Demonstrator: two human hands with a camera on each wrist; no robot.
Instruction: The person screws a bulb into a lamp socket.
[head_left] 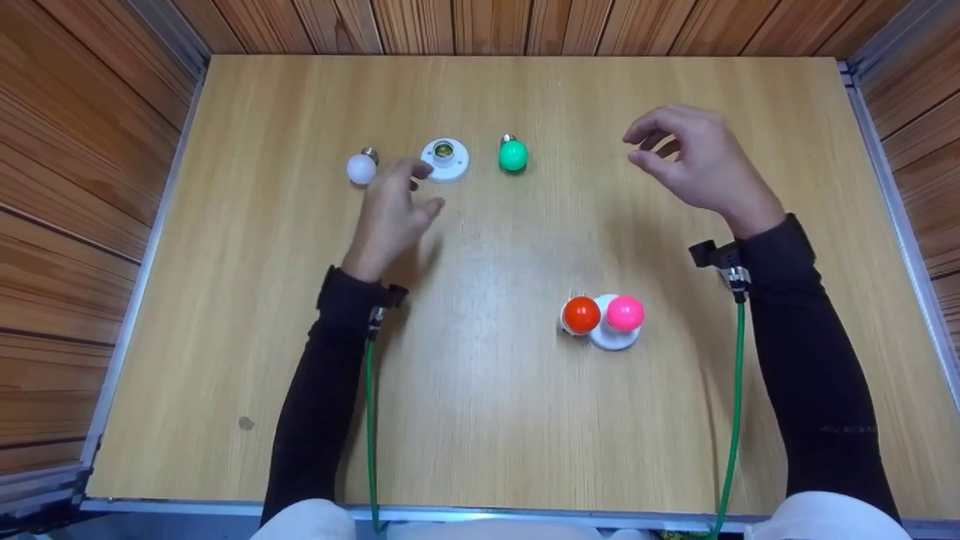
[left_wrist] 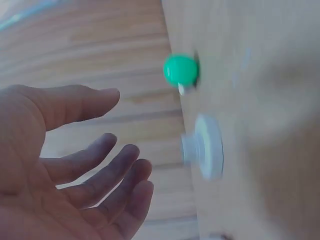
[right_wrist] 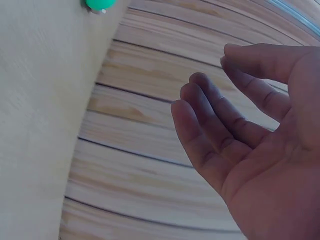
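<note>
My left hand (head_left: 391, 206) hovers over the table with thumb and fingers apart, holding nothing. Close to its fingertips is a round white lamp holder (head_left: 453, 166) with a bare threaded socket. A white bulb (head_left: 361, 169) lies just left of that hand. Right of the holder lies a green bulb (head_left: 513, 156), also seen in the left wrist view beyond the thumb. My right hand (head_left: 694, 154) is raised at the right, fingers loosely bent and holding nothing. In the right wrist view the palm and fingers (right_wrist: 187, 125) show with nothing between them.
Nearer the front, a red bulb (head_left: 581, 315) stands beside a pink bulb (head_left: 625, 313) over a white base (head_left: 613, 339). Wooden plank walls (head_left: 487, 26) bound the table at the back and sides. Green cables (head_left: 739, 390) run from both wrists to the front edge.
</note>
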